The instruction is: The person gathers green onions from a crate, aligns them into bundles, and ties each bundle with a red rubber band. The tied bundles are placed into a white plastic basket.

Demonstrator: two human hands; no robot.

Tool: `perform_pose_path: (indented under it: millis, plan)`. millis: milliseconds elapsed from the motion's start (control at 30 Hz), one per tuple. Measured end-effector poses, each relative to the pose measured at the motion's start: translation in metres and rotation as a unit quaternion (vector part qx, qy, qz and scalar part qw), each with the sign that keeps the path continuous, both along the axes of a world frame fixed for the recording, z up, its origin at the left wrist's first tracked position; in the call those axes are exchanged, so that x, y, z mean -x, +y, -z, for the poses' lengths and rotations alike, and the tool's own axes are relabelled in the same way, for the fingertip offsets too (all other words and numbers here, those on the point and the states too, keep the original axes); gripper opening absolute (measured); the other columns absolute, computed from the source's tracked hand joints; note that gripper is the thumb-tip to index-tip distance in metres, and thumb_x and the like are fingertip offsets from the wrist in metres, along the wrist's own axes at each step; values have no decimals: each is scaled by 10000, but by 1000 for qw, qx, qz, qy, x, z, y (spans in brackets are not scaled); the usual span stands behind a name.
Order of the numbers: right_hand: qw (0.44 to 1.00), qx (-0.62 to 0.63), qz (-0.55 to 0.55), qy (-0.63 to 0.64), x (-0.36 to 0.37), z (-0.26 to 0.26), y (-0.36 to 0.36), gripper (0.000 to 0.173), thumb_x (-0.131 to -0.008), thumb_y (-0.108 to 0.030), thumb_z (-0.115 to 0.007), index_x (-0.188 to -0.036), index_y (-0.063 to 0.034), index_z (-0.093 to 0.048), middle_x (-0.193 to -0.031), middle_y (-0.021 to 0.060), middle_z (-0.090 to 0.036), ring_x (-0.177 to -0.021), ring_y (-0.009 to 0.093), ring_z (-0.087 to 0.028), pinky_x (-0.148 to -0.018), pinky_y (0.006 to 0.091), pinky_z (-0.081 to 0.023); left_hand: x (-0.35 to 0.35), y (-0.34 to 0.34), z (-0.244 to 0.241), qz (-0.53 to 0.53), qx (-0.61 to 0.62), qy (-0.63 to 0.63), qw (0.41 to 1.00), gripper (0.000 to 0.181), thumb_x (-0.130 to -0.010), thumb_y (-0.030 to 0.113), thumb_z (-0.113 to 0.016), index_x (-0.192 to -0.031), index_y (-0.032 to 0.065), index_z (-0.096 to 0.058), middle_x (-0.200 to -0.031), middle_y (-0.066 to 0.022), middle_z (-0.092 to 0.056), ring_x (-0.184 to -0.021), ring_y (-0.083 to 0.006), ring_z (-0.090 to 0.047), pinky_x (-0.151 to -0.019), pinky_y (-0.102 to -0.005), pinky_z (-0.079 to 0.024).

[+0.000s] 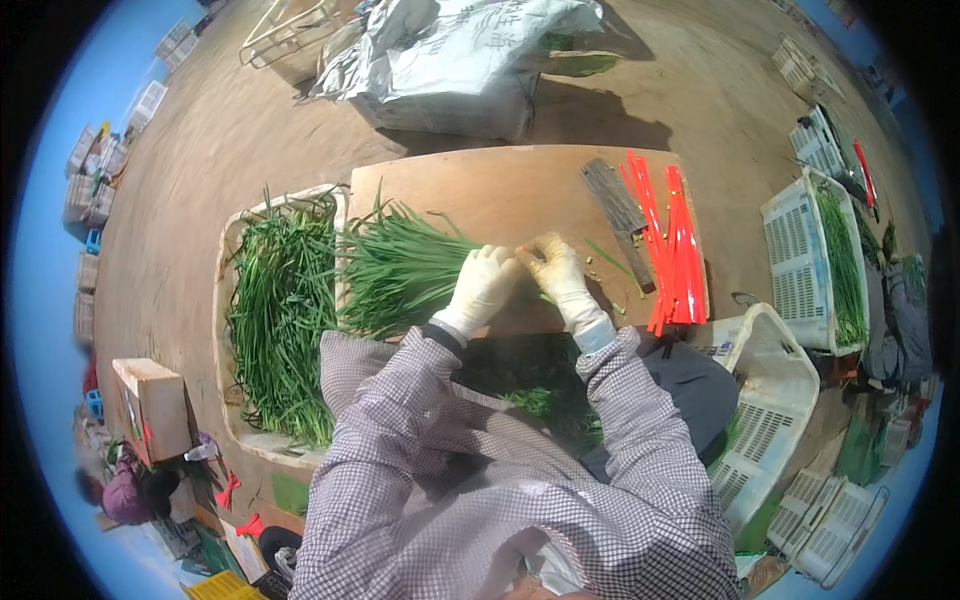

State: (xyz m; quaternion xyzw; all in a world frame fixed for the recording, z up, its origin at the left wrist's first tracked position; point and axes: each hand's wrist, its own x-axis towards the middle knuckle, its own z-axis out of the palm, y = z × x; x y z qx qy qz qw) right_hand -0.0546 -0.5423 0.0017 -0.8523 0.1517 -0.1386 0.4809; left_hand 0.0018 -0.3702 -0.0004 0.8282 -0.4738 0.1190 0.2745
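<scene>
My left hand (pixel 487 289), in a pale glove, rests at the right end of a spread bunch of green leafy stalks (pixel 409 262), perhaps garlic chives, on the wooden board (pixel 487 180). Close beside it my right hand (pixel 555 270), gloved too, has its thumb and fingertips pinched together; anything small between them is too unclear to tell. Right of my hands lie a dark, worn cleaver (pixel 615 199) and two bundles of red plastic ties (pixel 681 255), with cut stalk ends scattered near them.
A crate of loose green stalks (pixel 281 322) adjoins the board's left side. At the right stand an emptied-looking tilted crate (pixel 772 405) and a crate of greens (pixel 840 262). A sheet-covered crate (pixel 450 105) is beyond the board. A person in purple (pixel 124 491) is at lower left.
</scene>
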Motion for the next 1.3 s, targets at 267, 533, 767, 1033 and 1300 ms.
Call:
perform_pose_path:
  millis: [267,533,767,1033,1300]
  plan:
    - [958,263,20,-113,24,15,-74,274,-865,-226,-768,-1074,-57,-711,-1055,177,-700,-1041,376,-664,-914,503,-516,-43,-15,-14,-61,-1,84,995,601,-821,356,-827,-1291,49,-611,-1356,-181,-609,-1306,-385,-539,-1068,-510,-427]
    - [813,502,136,260,-7,39,-150,498,-953,-220,-656,-1410,-37,-585,-1039,112,-728,-873,253,-754,-718,464,-591,-13,-69,-21,48,-329,83,940,1063,-622,523,-932,-1432,-20,-508,-1235,-187,-664,-1140,-402,-655,-969,-503,-522]
    - [869,419,88,249,8,27,-131,442,-956,-168,-606,-1368,-9,-607,-949,175,-751,-799,312,-769,-676,472,-610,-35,-36,-46,-17,-117,125,985,683,-694,358,-921,-1213,35,-616,-1049,-192,-689,-1013,-391,-681,-886,-476,-552]
    - [981,171,19,92,93,-2,0,439,-968,-295,-626,-1324,-38,-619,-915,232,-736,-829,430,-731,-744,562,-583,-28,-41,-12,-65,-191,90,975,756,-665,400,-936,-1203,27,-560,-1088,-201,-664,-1017,-393,-677,-856,-486,-565]
    - [988,96,61,104,134,-34,5,462,-985,-327,-647,-1342,-37,-600,-906,238,-738,-812,469,-711,-733,565,-575,-12,-51,-15,-85,-342,65,933,862,-665,477,-926,-1298,36,-540,-1191,-160,-635,-1075,-349,-675,-833,-472,-590]
